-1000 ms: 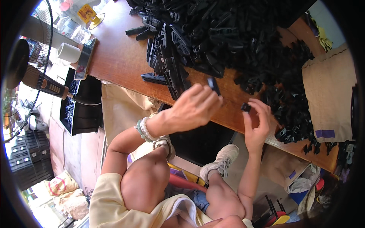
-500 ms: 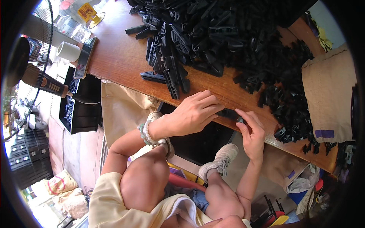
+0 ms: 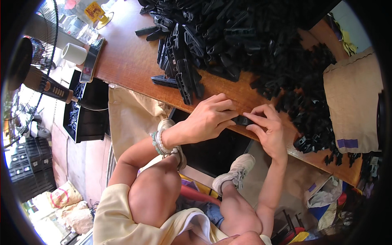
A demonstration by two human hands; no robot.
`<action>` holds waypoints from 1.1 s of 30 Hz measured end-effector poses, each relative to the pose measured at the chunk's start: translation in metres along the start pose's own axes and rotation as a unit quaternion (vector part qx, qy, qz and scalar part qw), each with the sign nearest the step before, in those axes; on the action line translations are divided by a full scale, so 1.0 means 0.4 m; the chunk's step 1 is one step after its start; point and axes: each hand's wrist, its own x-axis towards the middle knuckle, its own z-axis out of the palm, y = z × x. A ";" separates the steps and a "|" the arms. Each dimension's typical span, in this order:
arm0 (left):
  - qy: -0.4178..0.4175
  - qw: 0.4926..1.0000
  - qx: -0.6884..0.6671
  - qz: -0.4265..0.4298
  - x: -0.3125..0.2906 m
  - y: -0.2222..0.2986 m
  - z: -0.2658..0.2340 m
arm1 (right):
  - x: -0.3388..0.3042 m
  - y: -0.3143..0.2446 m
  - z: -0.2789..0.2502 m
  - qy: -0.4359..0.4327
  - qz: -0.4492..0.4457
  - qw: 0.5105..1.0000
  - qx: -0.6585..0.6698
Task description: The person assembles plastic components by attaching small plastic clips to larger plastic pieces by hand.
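A small black plastic part [image 3: 243,120] is held between my two hands at the front edge of the wooden table. My left hand [image 3: 212,116] is closed on its left end, the fingers curled and covering much of it. From the other side, the thumb and forefinger of my right hand [image 3: 267,130] pinch its right end. Just beyond my left hand, long black plastic pieces [image 3: 183,81] lie at the near side of a large heap [image 3: 245,36]. Smaller black parts [image 3: 314,122] are piled to the right of my right hand.
A brown cloth [image 3: 353,106] with a purple patch lies over the table's right end. Below the table edge is a dark bin [image 3: 212,153]. At the left stand a fan [image 3: 49,87], a black crate of parts [image 3: 92,116] and a white roll [image 3: 74,54] beside a phone-like slab [image 3: 92,61].
My right hand has moved up and left, its thumb and forefinger closing on the part's right end. My left hand has shifted only slightly.
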 end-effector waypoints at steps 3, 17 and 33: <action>-0.030 1.000 0.004 -0.003 -0.003 0.002 -0.026 | -0.020 0.003 0.018 0.021 0.026 0.998 0.059; -0.012 0.933 0.357 -0.026 0.076 -0.049 -0.057 | 0.049 0.037 0.037 0.199 -0.028 0.942 -0.270; 0.003 0.997 0.023 -0.068 0.006 0.005 -0.010 | -0.064 -0.007 0.039 0.207 0.101 0.971 -0.071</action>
